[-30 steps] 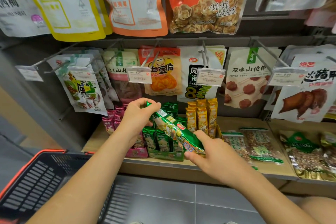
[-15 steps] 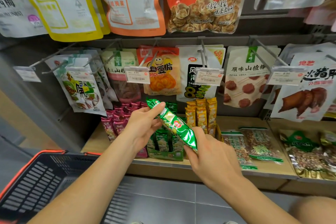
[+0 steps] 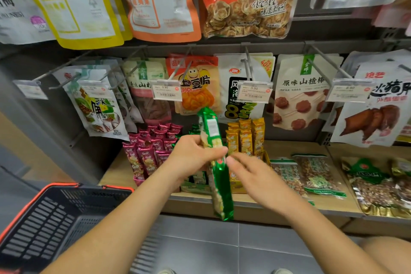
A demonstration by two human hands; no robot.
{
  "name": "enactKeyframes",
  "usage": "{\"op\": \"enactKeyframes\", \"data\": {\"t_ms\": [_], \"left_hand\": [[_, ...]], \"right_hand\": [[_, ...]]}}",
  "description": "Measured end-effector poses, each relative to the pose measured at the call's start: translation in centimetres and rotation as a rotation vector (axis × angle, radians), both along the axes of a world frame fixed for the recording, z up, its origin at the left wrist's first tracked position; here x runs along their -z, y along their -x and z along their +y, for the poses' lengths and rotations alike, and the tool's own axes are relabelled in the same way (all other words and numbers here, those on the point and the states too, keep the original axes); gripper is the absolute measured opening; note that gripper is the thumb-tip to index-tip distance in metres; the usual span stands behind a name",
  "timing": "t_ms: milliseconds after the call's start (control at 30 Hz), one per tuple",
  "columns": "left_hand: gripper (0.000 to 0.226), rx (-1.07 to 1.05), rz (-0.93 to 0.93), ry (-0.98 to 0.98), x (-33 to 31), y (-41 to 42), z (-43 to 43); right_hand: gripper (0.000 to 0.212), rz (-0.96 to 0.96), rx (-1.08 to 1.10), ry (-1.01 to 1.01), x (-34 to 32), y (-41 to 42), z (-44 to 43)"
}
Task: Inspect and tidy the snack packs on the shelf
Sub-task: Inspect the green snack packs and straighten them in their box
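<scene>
A long green snack pack [image 3: 220, 193] stands almost upright in front of the shelf, its back label facing me. My left hand [image 3: 192, 157] grips it round the middle, thumb and fingers curled over it. My right hand [image 3: 252, 177] is just right of the pack, its blurred fingers stretched out toward it; I cannot tell whether they touch. Behind my hands, a green display box [image 3: 195, 186] holds more of these packs. Magenta packs [image 3: 149, 148] stand to its left and yellow packs [image 3: 246, 138] to its right on the wooden shelf [image 3: 291, 147].
Flat bags of nuts [image 3: 311, 173] lie on the shelf to the right. Snack pouches hang from metal pegs with price tags [image 3: 254, 93] above the shelf. A black basket with a red rim [image 3: 51, 224] hangs at my lower left over the grey tiled floor.
The green pack swung from a slant to nearly upright and turned its back side to me. My right hand let go of its lower end. My left hand shifted to its middle.
</scene>
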State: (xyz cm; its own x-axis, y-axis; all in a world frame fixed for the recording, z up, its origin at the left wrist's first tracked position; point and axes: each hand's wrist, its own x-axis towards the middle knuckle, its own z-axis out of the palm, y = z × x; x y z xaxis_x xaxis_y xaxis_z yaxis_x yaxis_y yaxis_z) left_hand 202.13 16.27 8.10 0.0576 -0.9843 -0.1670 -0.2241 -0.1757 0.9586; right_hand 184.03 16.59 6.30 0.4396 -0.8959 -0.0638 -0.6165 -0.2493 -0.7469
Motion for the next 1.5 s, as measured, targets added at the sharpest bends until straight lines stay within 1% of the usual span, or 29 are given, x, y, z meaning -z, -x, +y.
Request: {"op": "enactKeyframes", "data": {"t_ms": [67,100,133,167,200,233,300,367,433,533,633,700,800,900,967,1067,1133,1200,1267,1333,1433,1467,1500], "left_hand": [[0.019,0.168,-0.215,0.002,0.0,0.3,0.4],[0.022,0.239,-0.299,-0.009,0.1,0.7,0.6],[0.025,0.292,-0.376,-0.012,0.2,1.2,0.8],[0.027,0.326,-0.444,-0.006,0.3,1.7,0.9],[0.027,0.334,-0.496,0.003,0.4,2.1,0.9],[0.027,0.322,-0.526,0.012,0.5,2.4,0.9],[0.031,0.265,-0.532,0.024,0.7,2.9,1.0],[0.035,0.201,-0.493,0.031,0.8,3.2,1.0],[0.038,0.164,-0.464,0.021,0.9,3.1,1.1],[0.041,0.181,-0.463,-0.007,1.0,2.8,1.0],[0.052,0.203,-0.480,-0.005,0.7,2.3,0.9],[0.051,0.205,-0.464,0.005,0.2,1.8,0.9],[0.051,0.175,-0.353,0.028,-0.2,1.1,0.9],[0.042,0.135,-0.281,0.078,-0.5,0.5,0.9],[0.037,0.114,-0.283,0.111,-0.8,0.1,0.8],[0.041,0.098,-0.364,0.148,-0.9,-0.8,0.6],[0.044,0.077,-0.384,0.184,-1.0,-1.6,0.5],[0.046,0.044,-0.323,0.202,-1.0,-2.6,0.3],[0.050,-0.007,-0.184,0.186,-1.1,-3.4,0.2],[0.052,-0.074,0.030,0.147,-0.9,-3.9,0.0],[0.044,-0.097,0.415,0.085,-0.7,-4.1,-0.1],[0.041,-0.113,0.487,0.079,-0.7,-4.0,-0.1],[0.036,-0.144,0.513,0.083,-0.5,-3.9,-0.1]], "right_hand": [[0.061,-0.229,0.102,-0.067,-0.6,0.5,-0.6],[0.054,-0.356,0.127,-0.116,-0.6,0.6,-0.7],[0.041,-0.447,0.134,-0.157,-0.5,0.6,-0.8],[0.028,-0.499,0.139,-0.173,-0.5,0.5,-0.7],[0.021,-0.531,0.153,-0.168,-0.4,0.3,-0.6],[0.018,-0.556,0.181,-0.152,-0.3,0.2,-0.5],[0.015,-0.636,0.266,-0.141,-0.4,0.1,-0.5],[0.011,-0.761,0.383,-0.174,-0.7,0.5,-0.9],[0.012,-0.882,0.517,-0.204,-1.3,1.4,-1.3],[0.018,-0.997,0.667,-0.227,-2.0,2.9,-2.0],[0.019,-1.056,0.759,-0.226,-2.5,3.8,-2.1],[0.019,-1.093,0.800,-0.215,-2.8,4.1,-2.2],[0.020,-1.116,0.851,-0.216,-3.1,4.5,-2.3],[0.019,-1.133,0.876,-0.238,-3.1,4.7,-2.4],[0.014,-1.159,0.870,-0.283,-3.0,4.8,-2.5],[0.002,-1.207,0.833,-0.397,-3.0,5.2,-2.7],[0.006,-1.200,0.779,-0.471,-3.1,5.6,-2.7],[0.009,-1.142,0.690,-0.533,-3.1,6.0,-2.8],[0.012,-1.056,0.603,-0.569,-3.0,6.1,-2.8],[0.018,-1.001,0.569,-0.580,-2.9,6.1,-2.9],[0.028,-1.013,0.591,-0.585,-2.8,6.1,-3.1],[0.029,-1.025,0.606,-0.587,-2.8,6.1,-3.1],[0.028,-1.037,0.619,-0.590,-2.8,6.0,-3.1]]}}
